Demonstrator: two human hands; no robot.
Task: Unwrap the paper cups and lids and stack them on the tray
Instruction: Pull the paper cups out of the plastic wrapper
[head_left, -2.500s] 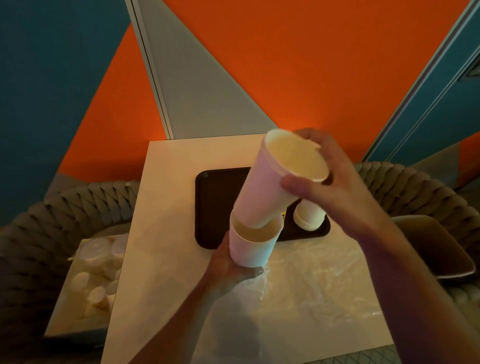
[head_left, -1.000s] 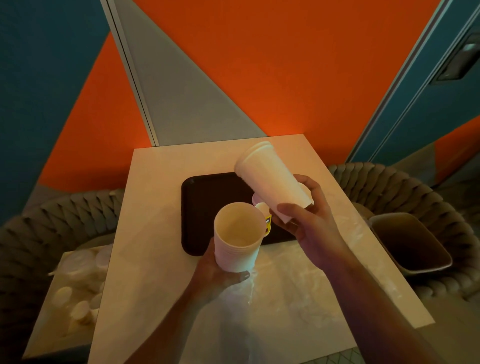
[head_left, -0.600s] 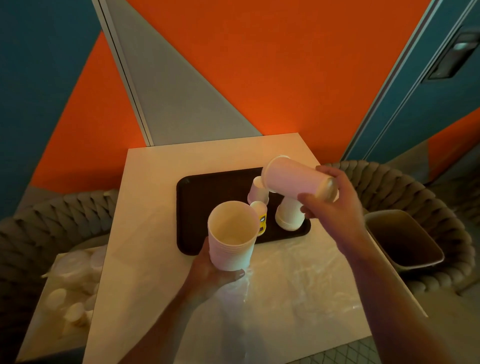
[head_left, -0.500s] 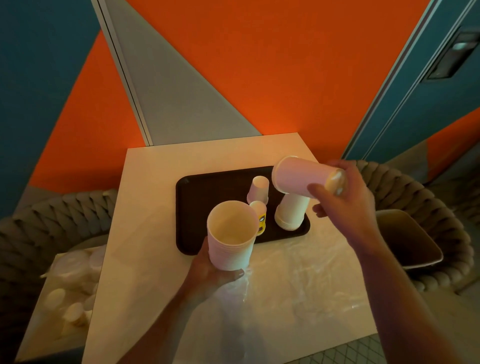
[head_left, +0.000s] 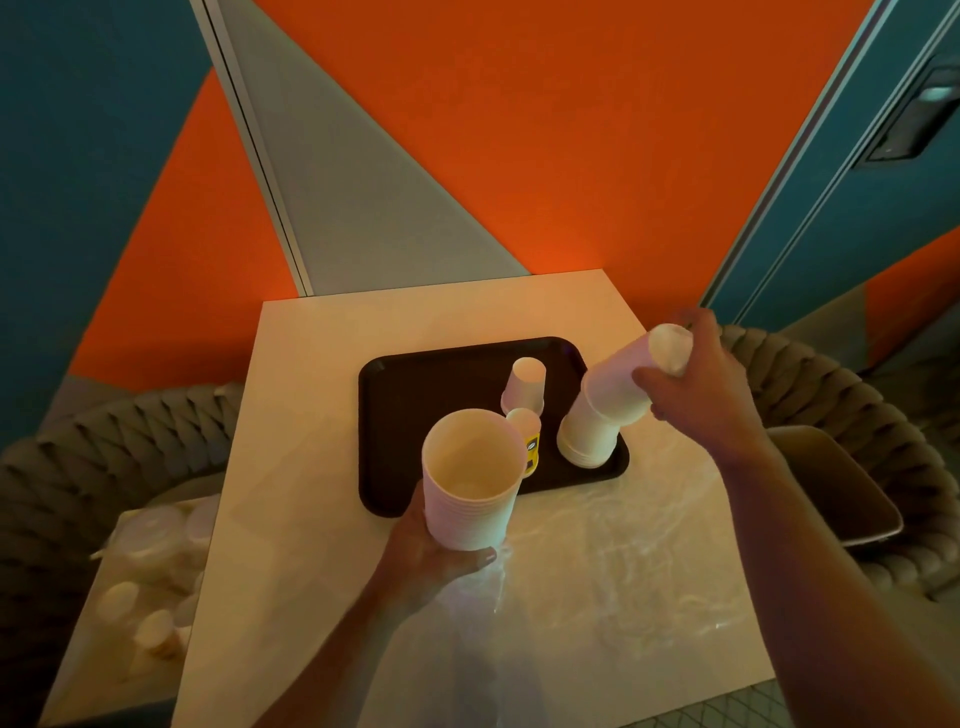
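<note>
My left hand (head_left: 431, 564) grips a nested stack of white paper cups (head_left: 470, 480), mouth up, above the near edge of the dark tray (head_left: 415, 395). My right hand (head_left: 701, 389) holds an upside-down white cup (head_left: 621, 382), tilted, its mouth over the top of an inverted cup stack (head_left: 587, 441) at the tray's right near corner. A small inverted cup (head_left: 525, 384) and a small cup with a yellow label (head_left: 527, 439) stand on the tray between the two stacks.
Clear plastic wrap (head_left: 597, 582) lies crumpled on the near half of the pale table (head_left: 311, 415). A box of lids and small cups (head_left: 140, 587) sits lower left. A bin (head_left: 841, 488) rests on the woven chair to the right.
My right hand pulled one cup off the left-hand stack, turned it upside down and carried it right and down onto the inverted stack on the tray. My left hand stayed nearly still.
</note>
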